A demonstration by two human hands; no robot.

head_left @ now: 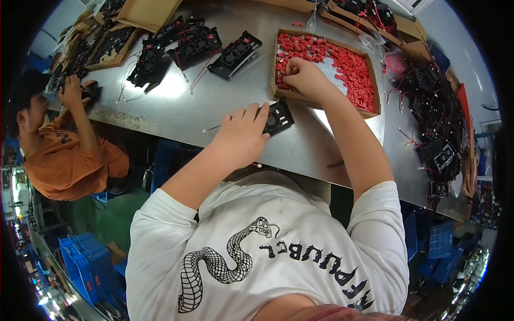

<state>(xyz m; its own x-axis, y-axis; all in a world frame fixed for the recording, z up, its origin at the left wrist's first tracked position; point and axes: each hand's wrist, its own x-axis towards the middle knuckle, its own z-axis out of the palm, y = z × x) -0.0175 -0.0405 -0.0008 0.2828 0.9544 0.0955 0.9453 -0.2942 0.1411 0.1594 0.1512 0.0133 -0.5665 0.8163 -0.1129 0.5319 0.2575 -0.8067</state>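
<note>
My left hand point(245, 132) lies over the left part of a black fan unit point(279, 116) near the table's front edge, its fingers and thumb gripping it. Much of the unit is hidden under the hand, and a thin wire sticks out to the left. My right hand point(309, 79) reaches into a shallow cardboard box point(326, 104) full of small red plastic parts point(353, 80). Its fingers are curled together in a pinch at the box's left side. Whatever is between these fingertips cannot be made out.
Several more black fan units point(235, 53) with wires lie farther back on the metal table point(182, 115). Fan units point(436, 107) are heaped at the right. A person in orange point(72, 155) works at the left. Blue crates point(88, 267) stand on the floor.
</note>
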